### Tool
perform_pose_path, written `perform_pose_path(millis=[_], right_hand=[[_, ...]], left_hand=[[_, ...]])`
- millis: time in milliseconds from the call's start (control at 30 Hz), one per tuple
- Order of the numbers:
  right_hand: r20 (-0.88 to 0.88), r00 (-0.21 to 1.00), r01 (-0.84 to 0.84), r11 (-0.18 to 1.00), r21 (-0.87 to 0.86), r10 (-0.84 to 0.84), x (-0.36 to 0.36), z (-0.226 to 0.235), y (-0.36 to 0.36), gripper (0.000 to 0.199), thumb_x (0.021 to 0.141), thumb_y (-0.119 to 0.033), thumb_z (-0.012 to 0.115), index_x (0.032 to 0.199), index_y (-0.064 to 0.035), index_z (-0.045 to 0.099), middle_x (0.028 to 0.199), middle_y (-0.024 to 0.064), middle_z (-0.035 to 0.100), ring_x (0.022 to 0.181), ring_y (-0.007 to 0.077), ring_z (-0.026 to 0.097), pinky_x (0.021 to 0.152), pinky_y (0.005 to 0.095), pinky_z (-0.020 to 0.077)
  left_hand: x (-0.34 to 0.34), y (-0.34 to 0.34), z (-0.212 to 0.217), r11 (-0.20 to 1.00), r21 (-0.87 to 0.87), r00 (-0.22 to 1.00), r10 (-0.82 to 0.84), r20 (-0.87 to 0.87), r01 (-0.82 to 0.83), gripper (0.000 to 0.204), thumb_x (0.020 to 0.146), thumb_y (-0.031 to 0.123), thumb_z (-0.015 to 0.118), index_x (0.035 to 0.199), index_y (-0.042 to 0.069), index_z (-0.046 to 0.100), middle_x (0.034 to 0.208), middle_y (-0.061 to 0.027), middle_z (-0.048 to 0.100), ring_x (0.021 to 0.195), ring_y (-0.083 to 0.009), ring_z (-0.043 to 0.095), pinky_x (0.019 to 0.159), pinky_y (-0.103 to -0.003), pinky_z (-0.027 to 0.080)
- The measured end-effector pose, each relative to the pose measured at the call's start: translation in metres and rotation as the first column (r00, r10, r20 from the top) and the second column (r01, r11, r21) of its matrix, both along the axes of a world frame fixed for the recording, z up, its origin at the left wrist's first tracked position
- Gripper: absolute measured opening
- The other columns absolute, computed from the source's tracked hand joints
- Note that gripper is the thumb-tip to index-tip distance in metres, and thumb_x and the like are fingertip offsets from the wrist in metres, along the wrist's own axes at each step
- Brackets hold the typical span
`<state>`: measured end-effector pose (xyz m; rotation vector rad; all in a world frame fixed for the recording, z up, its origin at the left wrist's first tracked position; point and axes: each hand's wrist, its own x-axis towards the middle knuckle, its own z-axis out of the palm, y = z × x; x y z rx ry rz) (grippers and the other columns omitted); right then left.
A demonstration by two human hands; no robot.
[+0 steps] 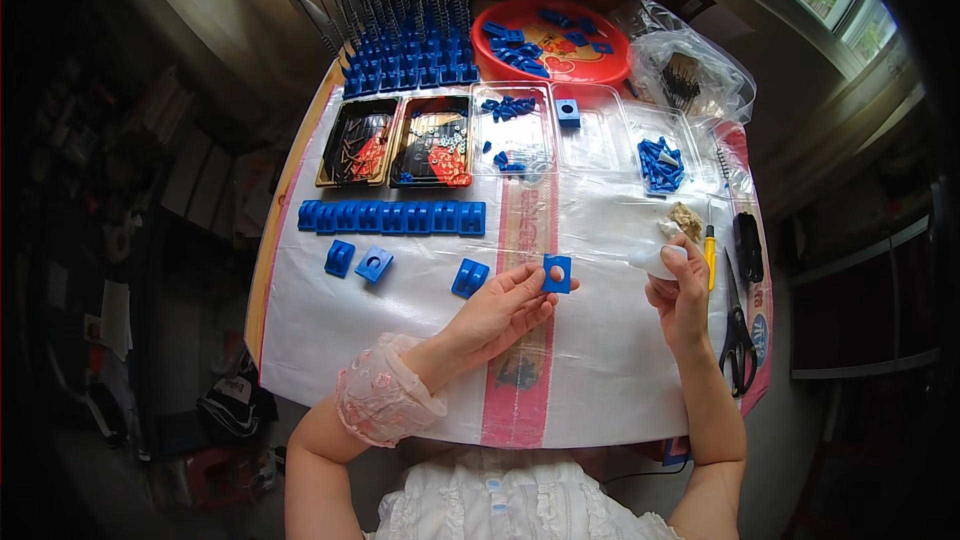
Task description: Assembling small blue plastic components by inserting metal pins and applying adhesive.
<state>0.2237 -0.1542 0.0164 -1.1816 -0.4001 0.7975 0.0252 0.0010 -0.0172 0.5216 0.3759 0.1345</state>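
Observation:
Between the thumb and fingers of my left hand (507, 305) is a blue square plastic part (563, 262) with a round hole, raised above the table. My right hand (682, 290) is wrapped round a small white squeeze bottle (655, 262), which lies tilted with its narrow end toward the blue part; the two are apart. Just left of my left hand a blue ridged part (470, 278) rests on the table. Farther left lie a second ridged part (339, 258) and a blue part showing its round hole (375, 264).
A row of blue parts (392, 218) runs behind. Beyond stand black trays (322, 176), clear trays with small blue pieces (661, 165), a red basin (612, 65) and upright springs on blue bases (410, 70). A yellow screwdriver (710, 262) and black scissors (739, 350) lie at right.

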Motion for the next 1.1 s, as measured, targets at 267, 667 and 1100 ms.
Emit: perform_pose_path(millis=[267,667,1100], right_hand=[[-0.07,0.997,0.017,1.0,-0.002,-0.017,0.0011,0.001,-0.0009,0.015,0.09,-0.02,0.063,0.086,-0.0159,0.05,0.061,-0.0087,0.041,0.047,-0.0003,0.029,0.042,0.0177,0.0254],[-0.071,0.991,0.112,0.992,-0.061,-0.116,-0.0013,0.0084,0.0014,0.013,0.088,-0.023,0.063,0.088,-0.0165,0.051,0.065,-0.0067,0.05,0.047,0.0,0.033,0.042,0.0173,0.0262],[-0.065,0.996,0.057,0.998,-0.009,-0.058,0.0031,0.0027,-0.0007,0.012,0.089,-0.02,0.062,0.089,-0.0153,0.052,0.068,-0.0046,0.057,0.044,-0.0006,0.034,0.04,0.0172,0.0258]], left_hand=[[0.0002,0.0002,0.0002,1.0,-0.004,1.0,0.009,-0.006,-0.009,0.028,0.103,0.023,0.046,0.118,0.001,0.055,0.122,-0.0143,0.059,0.092,-0.0083,0.062,0.08,-0.017,0.057],[-0.0002,0.0052,0.0015,0.996,-0.043,0.997,0.081,0.011,-0.08,0.025,0.102,0.025,0.048,0.112,0.003,0.056,0.127,-0.0159,0.054,0.084,-0.0055,0.058,0.077,-0.017,0.056],[-0.0003,0.0055,0.0045,0.996,-0.035,0.996,0.086,0.006,-0.086,0.025,0.102,0.025,0.049,0.112,0.003,0.056,0.128,-0.0166,0.053,0.083,-0.0046,0.057,0.076,-0.016,0.056]])
